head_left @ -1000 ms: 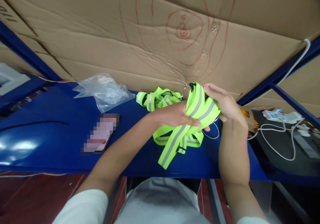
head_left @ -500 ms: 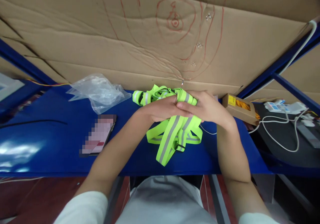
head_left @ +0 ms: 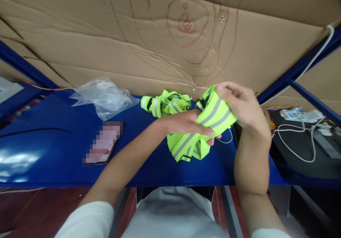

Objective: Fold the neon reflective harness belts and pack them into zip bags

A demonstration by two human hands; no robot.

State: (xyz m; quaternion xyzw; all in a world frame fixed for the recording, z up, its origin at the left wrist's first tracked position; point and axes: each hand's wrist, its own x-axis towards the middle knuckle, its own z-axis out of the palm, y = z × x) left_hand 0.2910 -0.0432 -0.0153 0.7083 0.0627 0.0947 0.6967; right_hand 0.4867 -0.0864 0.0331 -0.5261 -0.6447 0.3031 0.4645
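Between my two hands is a bundle of neon-yellow reflective straps (head_left: 215, 114) with grey stripes. My left hand (head_left: 193, 122) grips it from the left, thumb across the front and fingers curled behind. At the bundle's upper right, my right hand (head_left: 241, 103) pinches the bands between thumb and fingers. Looser loops with a black buckle (head_left: 185, 158) hang below my left hand; whether they touch the table I cannot tell. Behind my left forearm, a second heap of the same reflective straps (head_left: 170, 103) lies on the blue table (head_left: 154, 163).
A clear plastic bag (head_left: 106, 96) lies at the back left, with a phone (head_left: 105, 142) in front of it. Cardboard (head_left: 160, 53) with red drawn lines walls off the back. White cables (head_left: 295, 153) and a power strip (head_left: 303, 114) sit on a black surface at right.
My right hand has moved up and right, lifting the upper part of the strap bundle away from the second heap. My left hand has shifted slightly right, and the hanging loops are shorter.
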